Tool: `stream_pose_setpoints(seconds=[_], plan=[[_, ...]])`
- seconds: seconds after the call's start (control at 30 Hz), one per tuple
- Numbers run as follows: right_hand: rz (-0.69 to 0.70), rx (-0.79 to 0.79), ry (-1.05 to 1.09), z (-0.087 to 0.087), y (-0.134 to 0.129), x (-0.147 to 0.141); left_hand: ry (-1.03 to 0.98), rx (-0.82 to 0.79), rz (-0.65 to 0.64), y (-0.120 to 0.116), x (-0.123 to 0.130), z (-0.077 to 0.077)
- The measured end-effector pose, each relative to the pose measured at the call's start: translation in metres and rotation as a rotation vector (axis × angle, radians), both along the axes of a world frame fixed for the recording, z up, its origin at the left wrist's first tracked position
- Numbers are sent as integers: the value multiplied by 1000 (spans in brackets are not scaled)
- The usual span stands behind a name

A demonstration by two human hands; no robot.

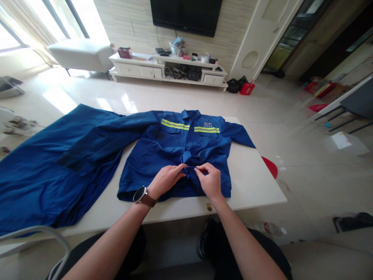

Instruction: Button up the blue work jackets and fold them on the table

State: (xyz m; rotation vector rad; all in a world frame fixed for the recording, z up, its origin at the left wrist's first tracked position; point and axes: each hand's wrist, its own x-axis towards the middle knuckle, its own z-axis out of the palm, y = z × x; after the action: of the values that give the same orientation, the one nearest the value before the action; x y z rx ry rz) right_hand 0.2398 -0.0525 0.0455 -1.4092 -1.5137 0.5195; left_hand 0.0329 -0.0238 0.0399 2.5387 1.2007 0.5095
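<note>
A blue work jacket (169,144) with yellow-and-grey reflective stripes lies front up on a white table (250,175), collar at the far side, sleeves spread. My left hand (167,179), with a watch on its wrist, pinches the jacket's front edge near the middle. Close to its right, my right hand (209,179) pinches the same front edge between thumb and fingers. A short stretch of fabric is drawn up between the two hands. Whether a button or zip sits there is too small to tell. Left of the jacket, more blue clothing (35,167) is heaped, partly under one sleeve.
Beyond the table stands a low white TV cabinet (136,70) with assorted items on it. A television (186,15) hangs above. A red stool (270,167) shows beside the table's right edge. A plastic bottle (269,228) lies on the floor at lower right.
</note>
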Motion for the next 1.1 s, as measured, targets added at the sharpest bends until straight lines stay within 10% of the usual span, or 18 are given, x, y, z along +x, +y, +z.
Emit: stream_pose_setpoints(seconds=[0.83, 1.1], plan=[[316, -307, 54, -10, 0, -8, 28, -57, -110, -6, 2, 6], [222, -266, -23, -10, 0, -6, -48, -18, -105, -10, 2, 11]])
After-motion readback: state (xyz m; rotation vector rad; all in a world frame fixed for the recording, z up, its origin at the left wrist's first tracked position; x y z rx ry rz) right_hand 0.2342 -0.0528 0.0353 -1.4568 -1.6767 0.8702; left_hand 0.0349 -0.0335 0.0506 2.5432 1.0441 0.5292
